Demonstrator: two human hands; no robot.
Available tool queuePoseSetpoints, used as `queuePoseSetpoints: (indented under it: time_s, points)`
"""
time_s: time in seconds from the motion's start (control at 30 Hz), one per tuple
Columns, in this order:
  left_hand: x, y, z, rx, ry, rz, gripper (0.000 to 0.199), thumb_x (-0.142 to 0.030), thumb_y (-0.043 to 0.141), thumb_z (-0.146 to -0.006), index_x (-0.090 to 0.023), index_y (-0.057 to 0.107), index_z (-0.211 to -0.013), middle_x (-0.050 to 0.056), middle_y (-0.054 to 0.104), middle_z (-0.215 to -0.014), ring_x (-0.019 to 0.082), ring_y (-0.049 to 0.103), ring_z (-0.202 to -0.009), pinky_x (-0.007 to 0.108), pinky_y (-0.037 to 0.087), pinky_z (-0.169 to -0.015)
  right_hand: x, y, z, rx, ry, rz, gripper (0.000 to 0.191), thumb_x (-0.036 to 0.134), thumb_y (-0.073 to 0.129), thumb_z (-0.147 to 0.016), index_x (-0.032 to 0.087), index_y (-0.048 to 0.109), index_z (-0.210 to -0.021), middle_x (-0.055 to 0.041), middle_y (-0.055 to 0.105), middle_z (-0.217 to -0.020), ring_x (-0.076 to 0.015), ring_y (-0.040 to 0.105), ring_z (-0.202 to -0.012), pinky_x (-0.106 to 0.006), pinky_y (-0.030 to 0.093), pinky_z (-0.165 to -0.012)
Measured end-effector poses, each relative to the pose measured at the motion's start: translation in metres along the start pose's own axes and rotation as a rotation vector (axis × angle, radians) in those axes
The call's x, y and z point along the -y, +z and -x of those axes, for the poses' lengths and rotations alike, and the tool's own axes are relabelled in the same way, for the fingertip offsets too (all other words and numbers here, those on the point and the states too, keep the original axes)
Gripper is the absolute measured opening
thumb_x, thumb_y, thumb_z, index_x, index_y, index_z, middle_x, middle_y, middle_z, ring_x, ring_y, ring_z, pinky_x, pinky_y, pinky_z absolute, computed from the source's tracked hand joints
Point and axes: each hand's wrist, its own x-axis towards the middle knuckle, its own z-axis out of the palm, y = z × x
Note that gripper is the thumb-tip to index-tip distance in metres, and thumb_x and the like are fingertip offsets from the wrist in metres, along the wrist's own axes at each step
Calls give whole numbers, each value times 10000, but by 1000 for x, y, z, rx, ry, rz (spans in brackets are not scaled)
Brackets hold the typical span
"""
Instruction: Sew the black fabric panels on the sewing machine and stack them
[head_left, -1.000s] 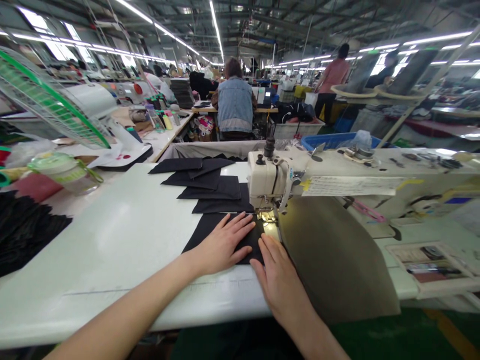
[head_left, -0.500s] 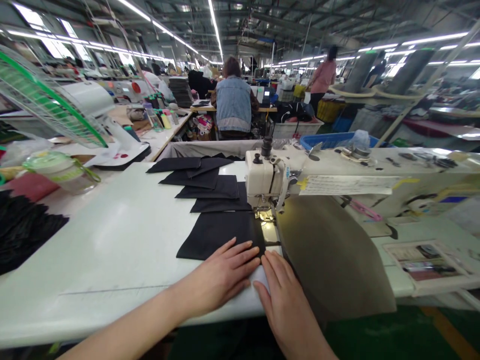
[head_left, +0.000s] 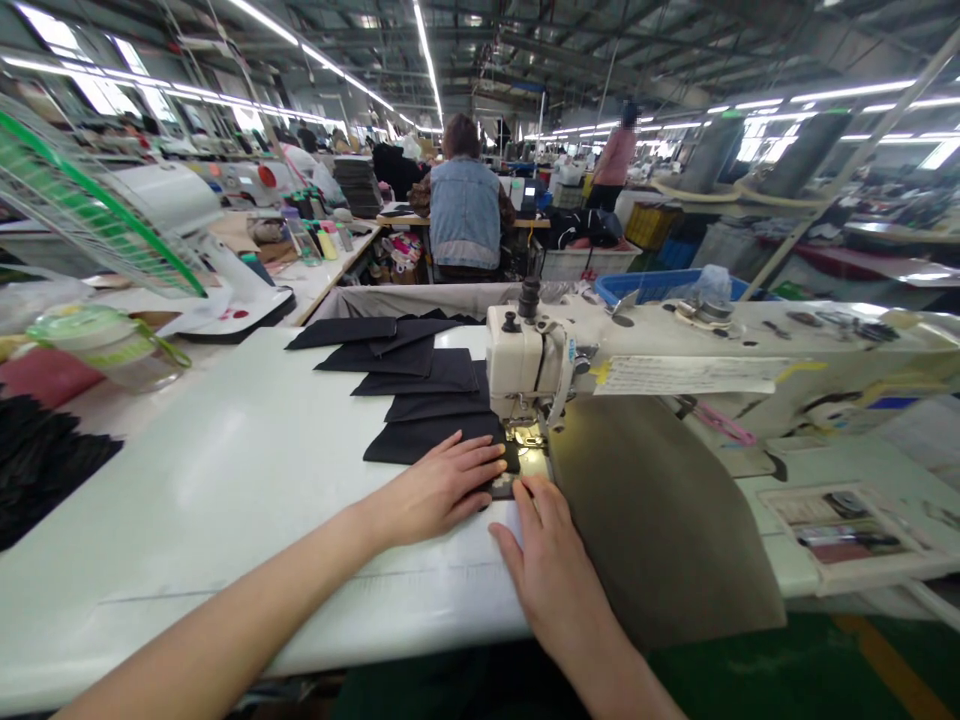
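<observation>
- A person's left hand (head_left: 439, 488) lies flat at a sewing machine, its fingers spread and loose, the tips resting on a black fabric piece (head_left: 420, 440).
- The fabric piece reaches out from beneath those fingertips to the left, its right end near the lit presser foot (head_left: 529, 437) just ahead of them.
- The right hand (head_left: 553, 560) is unclenched, thumb apart from the fingers, its tips just beside the cloth's near right corner; whether they touch it cannot be told.
- Beyond the left fingers, overlapping black pieces (head_left: 416, 372) lie in a staggered row on the pale tabletop (head_left: 225, 480).
- Ahead of the right fingers stands the white sewing machine (head_left: 521, 350), a handwritten paper (head_left: 686, 375) along its arm.
- Right of the right fingers spreads an olive-grey panel (head_left: 660, 520).
</observation>
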Motion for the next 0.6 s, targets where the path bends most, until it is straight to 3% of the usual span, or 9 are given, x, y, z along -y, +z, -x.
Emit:
queuePoseSetpoints:
  time_s: [0.1, 0.27, 0.6]
  points:
    - [12, -4, -9, 9, -10, -15, 431, -311, 476, -1034, -233, 522, -1456, 88, 491, -1547, 265, 381, -1482, 545, 265, -1217, 0, -1, 0, -3, -12, 7, 446, 368, 446, -1028, 30, 591, -1281, -258, 601, -1274, -364, 578, -1237, -528, 551, -1003]
    - [28, -8, -22, -11, -7, -15, 420, -320, 463, -1036, -235, 545, -1439, 94, 507, -1534, 264, 396, -1472, 521, 286, -1212, 1, -2, 4, -8, 18, -34, 431, 383, 483, -1016, 76, 591, -1298, -233, 591, -1294, -347, 572, -1256, -502, 540, -1027]
    - [32, -6, -22, -20, -28, -20, 421, -319, 463, -1035, -231, 540, -1439, 100, 526, -1518, 276, 395, -1470, 560, 282, -1204, 2, -1, 12, -63, -3, -47, 422, 390, 420, -1044, 117, 569, -1329, -216, 578, -1341, -334, 556, -1282, -507, 534, -1035]
